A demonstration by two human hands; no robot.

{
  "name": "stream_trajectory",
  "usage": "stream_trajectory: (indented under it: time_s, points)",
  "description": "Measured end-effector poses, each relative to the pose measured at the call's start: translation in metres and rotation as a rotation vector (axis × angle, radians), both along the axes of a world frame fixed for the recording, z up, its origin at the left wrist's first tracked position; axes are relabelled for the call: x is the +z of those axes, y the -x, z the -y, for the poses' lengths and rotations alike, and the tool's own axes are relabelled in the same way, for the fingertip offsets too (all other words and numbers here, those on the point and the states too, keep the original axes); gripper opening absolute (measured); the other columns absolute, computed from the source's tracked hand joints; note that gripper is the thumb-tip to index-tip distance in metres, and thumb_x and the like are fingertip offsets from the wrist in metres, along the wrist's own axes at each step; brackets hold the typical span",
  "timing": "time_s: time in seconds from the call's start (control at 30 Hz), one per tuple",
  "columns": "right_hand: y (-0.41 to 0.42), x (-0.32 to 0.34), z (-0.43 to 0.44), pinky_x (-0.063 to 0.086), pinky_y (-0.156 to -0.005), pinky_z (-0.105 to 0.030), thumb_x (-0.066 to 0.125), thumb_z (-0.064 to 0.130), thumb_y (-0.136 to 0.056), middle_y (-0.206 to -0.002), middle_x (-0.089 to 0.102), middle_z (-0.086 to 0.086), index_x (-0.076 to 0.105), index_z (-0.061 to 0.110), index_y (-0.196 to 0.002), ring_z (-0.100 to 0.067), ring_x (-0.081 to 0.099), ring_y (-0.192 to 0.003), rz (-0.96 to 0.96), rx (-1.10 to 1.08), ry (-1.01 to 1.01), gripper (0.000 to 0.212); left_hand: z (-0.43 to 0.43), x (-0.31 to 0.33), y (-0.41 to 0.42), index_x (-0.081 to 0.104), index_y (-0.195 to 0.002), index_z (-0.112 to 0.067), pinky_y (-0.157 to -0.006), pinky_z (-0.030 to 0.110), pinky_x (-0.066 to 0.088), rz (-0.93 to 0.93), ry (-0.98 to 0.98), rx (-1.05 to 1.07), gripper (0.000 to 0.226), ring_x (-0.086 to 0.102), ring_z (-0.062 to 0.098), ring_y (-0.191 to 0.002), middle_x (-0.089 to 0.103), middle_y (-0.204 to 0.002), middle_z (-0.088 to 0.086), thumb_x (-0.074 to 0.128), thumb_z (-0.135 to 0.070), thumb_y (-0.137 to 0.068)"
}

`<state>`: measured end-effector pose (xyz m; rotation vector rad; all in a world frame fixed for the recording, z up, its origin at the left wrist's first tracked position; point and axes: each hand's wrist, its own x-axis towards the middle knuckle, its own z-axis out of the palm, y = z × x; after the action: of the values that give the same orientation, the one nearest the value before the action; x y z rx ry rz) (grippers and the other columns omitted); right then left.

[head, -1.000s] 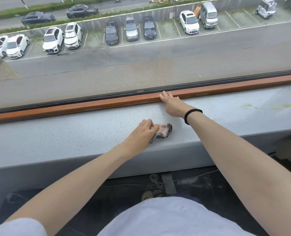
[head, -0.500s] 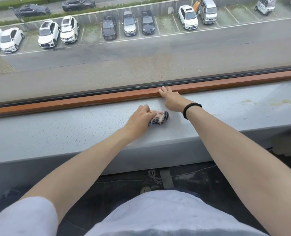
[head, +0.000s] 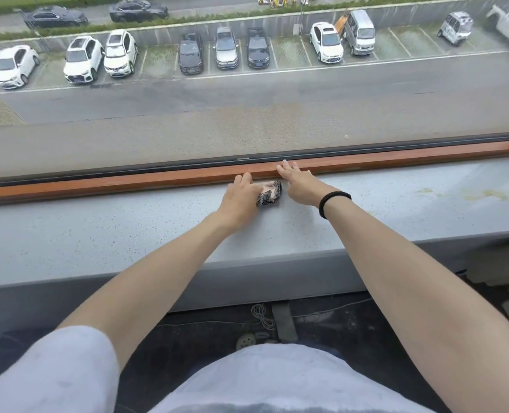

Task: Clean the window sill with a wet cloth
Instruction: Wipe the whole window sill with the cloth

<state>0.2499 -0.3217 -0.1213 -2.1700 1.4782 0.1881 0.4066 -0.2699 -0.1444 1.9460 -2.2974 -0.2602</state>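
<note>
The grey speckled window sill (head: 128, 234) runs across the view below a brown wooden frame strip (head: 98, 184). My left hand (head: 240, 198) presses a small bunched cloth (head: 269, 193), pink with a dark checked edge, onto the sill right beside the strip. Part of the cloth is hidden under the fingers. My right hand (head: 298, 184) lies flat just right of the cloth, fingers spread, fingertips on the wooden strip. It holds nothing and has a black band at the wrist.
Yellowish stains (head: 485, 195) mark the sill at the far right. Behind the strip is the window glass (head: 247, 114), with a street and parked cars far below. Under the sill, a dark floor holds a coiled cord (head: 260, 317) and a socket strip.
My left hand has pushed the cloth away from me, from the sill's front part up to the wooden strip. The right hand has stayed on the strip.
</note>
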Motion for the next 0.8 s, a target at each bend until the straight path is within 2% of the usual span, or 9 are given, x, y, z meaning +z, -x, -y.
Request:
stream_trajectory:
  time_s: [0.1,0.2,0.37,0.43,0.5,0.57,0.63,0.73,0.8]
  points:
    - [0.002,-0.001,0.002,0.001,-0.117,-0.045,0.024,-0.015,-0.086,-0.160,-0.005,-0.004,0.007,0.012,-0.152,-0.023,-0.004,-0.147,-0.005,0.005,-0.003,0.073,-0.021,-0.006,-0.007,0.062,-0.093,-0.005,-0.062,0.034,0.032,0.025,0.057,-0.229,0.029,0.046,0.029,-0.086,0.045,-0.090,0.011,0.052,0.011,-0.072]
    - [0.005,0.000,0.004,0.000,-0.117,-0.046,0.024,-0.015,-0.086,-0.160,-0.005,-0.004,0.008,0.012,-0.152,-0.022,-0.005,-0.147,0.006,0.000,-0.009,0.073,-0.038,-0.010,-0.027,0.065,-0.094,-0.005,-0.056,0.032,0.038,0.016,0.073,-0.407,0.042,0.049,0.028,-0.077,0.051,-0.087,0.015,0.054,0.020,-0.062]
    - [0.010,0.000,0.008,-0.001,-0.118,-0.046,0.026,-0.012,-0.089,-0.160,-0.005,-0.003,0.008,0.013,-0.152,-0.021,-0.005,-0.147,0.010,-0.025,-0.010,0.071,0.013,0.004,0.007,0.053,-0.115,-0.003,-0.077,0.038,0.040,0.147,0.098,-0.105,0.035,0.044,0.032,-0.107,0.044,-0.118,0.015,0.043,0.005,-0.082]
    - [0.011,0.000,0.008,-0.001,-0.118,-0.046,0.025,-0.012,-0.089,-0.160,-0.005,-0.003,0.008,0.014,-0.152,-0.021,-0.005,-0.147,0.011,-0.024,-0.012,0.071,0.014,0.010,0.018,0.051,-0.115,-0.004,-0.079,0.039,0.040,0.165,0.064,-0.072,0.031,0.042,0.030,-0.110,0.042,-0.120,0.014,0.043,0.001,-0.086]
    - [0.011,-0.003,0.008,-0.001,-0.117,-0.045,0.024,-0.014,-0.088,-0.160,-0.005,-0.002,0.008,0.014,-0.152,-0.021,-0.005,-0.147,0.018,-0.020,-0.013,0.072,0.001,0.007,0.009,0.053,-0.109,-0.005,-0.073,0.040,0.042,0.177,0.069,-0.208,0.031,0.045,0.031,-0.100,0.046,-0.111,0.014,0.047,0.002,-0.079]
    - [0.009,-0.008,0.008,-0.001,-0.117,-0.045,0.025,-0.013,-0.089,-0.160,-0.005,-0.001,0.008,0.015,-0.152,-0.020,-0.005,-0.147,0.026,-0.014,-0.027,0.071,-0.013,-0.005,-0.013,0.058,-0.094,-0.005,-0.060,0.040,0.047,0.092,0.104,-0.378,0.032,0.049,0.031,-0.079,0.050,-0.092,0.016,0.054,0.009,-0.065]
    - [0.009,-0.013,0.010,-0.001,-0.116,-0.046,0.024,-0.013,-0.090,-0.160,-0.005,-0.001,0.009,0.016,-0.152,-0.019,-0.005,-0.147,0.026,-0.018,-0.019,0.071,-0.014,-0.009,-0.027,0.060,-0.093,-0.006,-0.054,0.036,0.044,0.108,0.079,-0.405,0.036,0.048,0.029,-0.073,0.051,-0.088,0.015,0.059,0.011,-0.061]
    - [0.010,-0.014,0.010,0.000,-0.116,-0.046,0.023,-0.014,-0.089,-0.160,-0.004,0.000,0.010,0.017,-0.152,-0.018,-0.004,-0.147,0.044,-0.039,-0.005,0.072,0.009,-0.002,-0.011,0.054,-0.110,-0.009,-0.067,0.034,0.035,0.155,0.043,-0.219,0.032,0.044,0.030,-0.099,0.046,-0.111,0.013,0.051,0.001,-0.080]
    - [0.011,-0.015,0.008,0.000,-0.116,-0.047,0.024,-0.014,-0.087,-0.160,-0.004,0.000,0.011,0.017,-0.152,-0.018,-0.004,-0.147,0.057,-0.049,-0.003,0.073,0.018,0.002,0.007,0.054,-0.114,-0.009,-0.073,0.036,0.038,0.166,0.022,-0.115,0.030,0.041,0.028,-0.110,0.043,-0.118,0.011,0.049,-0.005,-0.085]
